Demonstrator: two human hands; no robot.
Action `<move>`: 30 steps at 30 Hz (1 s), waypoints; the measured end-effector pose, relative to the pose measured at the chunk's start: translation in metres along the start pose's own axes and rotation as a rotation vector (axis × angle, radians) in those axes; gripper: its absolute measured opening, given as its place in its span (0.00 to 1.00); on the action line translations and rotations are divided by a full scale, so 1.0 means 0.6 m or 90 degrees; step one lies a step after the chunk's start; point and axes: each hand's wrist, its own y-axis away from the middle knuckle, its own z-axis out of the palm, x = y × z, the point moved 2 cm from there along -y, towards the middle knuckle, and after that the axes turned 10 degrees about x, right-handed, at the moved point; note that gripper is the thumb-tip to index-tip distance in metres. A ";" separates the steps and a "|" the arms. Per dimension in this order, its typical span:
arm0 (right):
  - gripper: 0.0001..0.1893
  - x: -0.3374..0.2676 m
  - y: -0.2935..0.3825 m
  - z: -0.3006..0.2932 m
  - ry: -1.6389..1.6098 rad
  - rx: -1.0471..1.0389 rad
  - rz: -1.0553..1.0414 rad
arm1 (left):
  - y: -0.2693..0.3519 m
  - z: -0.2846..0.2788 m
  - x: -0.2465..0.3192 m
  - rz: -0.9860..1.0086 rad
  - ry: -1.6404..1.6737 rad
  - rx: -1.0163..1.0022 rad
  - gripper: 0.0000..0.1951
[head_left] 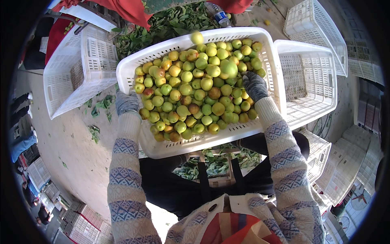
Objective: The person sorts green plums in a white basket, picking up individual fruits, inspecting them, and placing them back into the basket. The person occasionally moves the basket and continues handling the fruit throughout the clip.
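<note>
A white plastic crate (210, 140) sits tilted across the person's knees, full of round yellow-green fruits (186, 89), probably jujubes, some with reddish-brown patches. My left hand (127, 102), in a grey knit glove, grips the crate's left rim. Over the right part of the fruits is my right hand (255, 86), gloved the same way, its fingers bent down among them; whether it holds one is not clear. A larger-looking blurred green fruit (228, 69) appears above the pile just left of those fingers. Another blurred fruit (197, 37) shows in front of the far rim.
White crates stand at the left (99, 55) and right (317, 88), more behind them. Leafy cuttings (173, 23) lie beyond the crate, with a plastic bottle (221, 15). A wooden frame (230, 166) is between the knees. People and stacked crates are at far left.
</note>
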 end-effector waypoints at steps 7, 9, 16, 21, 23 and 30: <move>0.30 -0.040 -0.062 0.027 0.130 -0.235 -0.094 | 0.006 -0.008 0.006 -0.002 -0.028 -0.030 0.23; 0.26 -0.054 -0.051 0.017 0.335 -0.347 -0.210 | 0.005 -0.010 0.010 -0.012 -0.028 -0.025 0.23; 0.16 0.001 0.071 -0.075 -0.004 0.094 -0.172 | 0.002 -0.005 0.007 0.005 -0.008 -0.011 0.19; 0.05 0.271 0.197 -0.309 -0.013 0.224 -0.037 | -0.004 0.003 0.000 -0.010 0.077 -0.061 0.19; 0.12 0.392 0.256 -0.412 0.280 0.198 0.129 | -0.006 0.004 -0.001 0.020 0.078 -0.063 0.19; 0.15 0.422 0.218 -0.345 -0.123 0.195 0.052 | -0.010 0.007 0.000 0.022 0.017 -0.065 0.22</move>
